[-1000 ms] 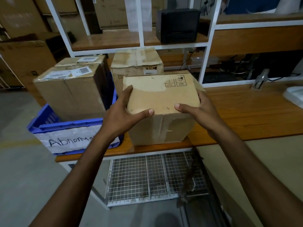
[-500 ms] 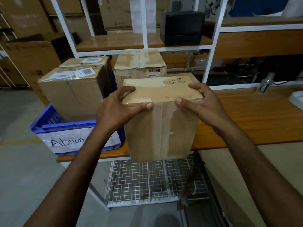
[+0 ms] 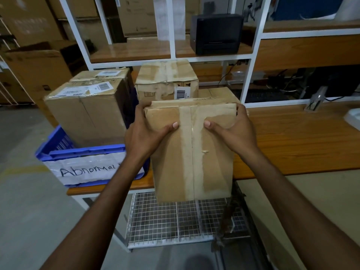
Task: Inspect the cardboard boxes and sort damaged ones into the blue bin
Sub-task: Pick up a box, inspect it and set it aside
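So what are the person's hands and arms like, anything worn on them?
Nothing is worn. The left hand and right hand have no gloves, rings or watch. The left forearm and right forearm are bare, with no sleeve in view.

"Abnormal" on blue bin's label (image 3: 87, 169)

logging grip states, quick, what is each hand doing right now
Left hand: grips the cardboard box at its upper left edge.
Right hand: grips the same box at its upper right edge.
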Tool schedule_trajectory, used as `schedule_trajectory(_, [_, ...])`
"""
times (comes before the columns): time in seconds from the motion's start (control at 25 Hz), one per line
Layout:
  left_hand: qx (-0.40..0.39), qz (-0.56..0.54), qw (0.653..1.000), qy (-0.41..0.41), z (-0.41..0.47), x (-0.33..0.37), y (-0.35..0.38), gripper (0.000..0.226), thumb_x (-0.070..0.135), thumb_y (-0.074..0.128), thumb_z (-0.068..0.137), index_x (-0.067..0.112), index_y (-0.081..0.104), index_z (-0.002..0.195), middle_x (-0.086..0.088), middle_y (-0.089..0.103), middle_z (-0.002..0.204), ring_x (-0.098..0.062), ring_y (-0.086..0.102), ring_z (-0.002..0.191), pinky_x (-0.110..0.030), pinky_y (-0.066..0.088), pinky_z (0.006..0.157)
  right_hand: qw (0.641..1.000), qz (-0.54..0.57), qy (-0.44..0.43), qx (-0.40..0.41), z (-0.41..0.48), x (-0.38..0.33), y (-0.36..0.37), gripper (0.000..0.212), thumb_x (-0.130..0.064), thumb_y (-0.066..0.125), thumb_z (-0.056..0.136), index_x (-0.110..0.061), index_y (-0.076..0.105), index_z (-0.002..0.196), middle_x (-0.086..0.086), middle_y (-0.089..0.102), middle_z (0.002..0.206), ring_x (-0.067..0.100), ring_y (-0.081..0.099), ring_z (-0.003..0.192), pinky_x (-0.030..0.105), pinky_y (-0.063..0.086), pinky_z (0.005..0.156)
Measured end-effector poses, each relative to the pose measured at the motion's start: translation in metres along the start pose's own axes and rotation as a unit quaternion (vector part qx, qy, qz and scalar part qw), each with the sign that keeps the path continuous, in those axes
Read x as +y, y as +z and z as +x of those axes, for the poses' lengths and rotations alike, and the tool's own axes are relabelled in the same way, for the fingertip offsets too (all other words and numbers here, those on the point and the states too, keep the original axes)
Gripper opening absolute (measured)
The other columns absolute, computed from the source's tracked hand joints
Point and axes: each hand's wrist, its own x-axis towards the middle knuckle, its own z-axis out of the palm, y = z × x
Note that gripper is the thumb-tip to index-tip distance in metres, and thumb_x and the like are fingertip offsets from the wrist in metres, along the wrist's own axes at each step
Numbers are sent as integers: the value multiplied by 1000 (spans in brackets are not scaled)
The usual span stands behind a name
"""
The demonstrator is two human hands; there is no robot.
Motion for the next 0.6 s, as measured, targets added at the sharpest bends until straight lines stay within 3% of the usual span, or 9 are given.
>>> schedule_trajectory(0.12, [-33,-84,995,-53,-3,-18,7,107,64,88,71,31,26,151,9,53,137,-12,55,120,-44,54,101,1000,16,12,-15,-1,9,7,102,-61,88,70,-33,33,151,-21,49,127,10,52,120,43,52,100])
schedule_trajectory(0.2, [-97,-118,984,-94,-22,-37,21,109,63,91,68,32,25,150,9,52,137,-19,58,125,-47,54,104,997,20,48,-55,-17,28,15,105,-58,88,71,-32,27,152,-17,49,127,14,53,120,39,50,95])
schedule_trajectory(0.28, [-107,-97,983,-117,-49,-49,33,105,66,86,70,33,30,152,3,57,140,-25,60,127,-43,53,101,996,3,67,-51,-35,42,24,95,-61,85,73,-26,35,147,-13,54,123,22,60,120,35,48,89])
schedule_trajectory(0.44, [-12,-81,994,-78,-45,-41,25,87,74,79,75,35,47,145,7,66,136,-21,65,120,-47,55,99,999,10,41,-7,-26,36,18,82,-63,80,78,-25,43,140,-12,58,119,18,60,110,33,46,85])
schedule_trajectory(0.52, [-26,-63,996,-53,-37,-37,21,84,69,79,79,35,44,148,5,65,138,-21,65,121,-46,54,100,998,19,45,-27,-26,39,15,85,-60,80,80,-25,36,144,-12,55,122,16,58,110,33,46,84])
schedule_trajectory(0.6, [-70,-22,996,-51,-39,-34,24,97,66,81,78,35,32,156,1,59,146,-27,61,127,-47,52,102,998,20,57,-37,-34,47,22,91,-60,81,78,-25,31,145,-10,54,124,20,58,114,37,50,87])
